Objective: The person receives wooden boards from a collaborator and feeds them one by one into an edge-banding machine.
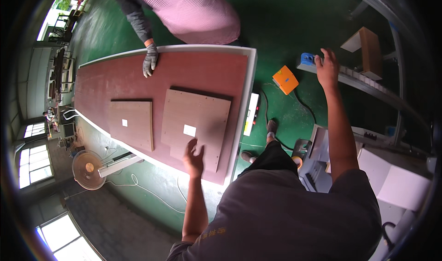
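My left hand hovers by the lower edge of a brown wooden panel with a white label. Its fingers are curved and apart, with nothing between them. A smaller brown panel, also labelled, lies to the left on the same red-brown table top. Out to the right, my right hand is raised with fingers spread, beside a blue fitting on the end of a metal rail. Whether the thumb touches the blue fitting, I cannot tell.
Across the table, a co-worker's gloved hand rests on the top. An orange box with a cable sits on the green floor. A round fan stands left of the table. A brown and white board piece leans at the far right.
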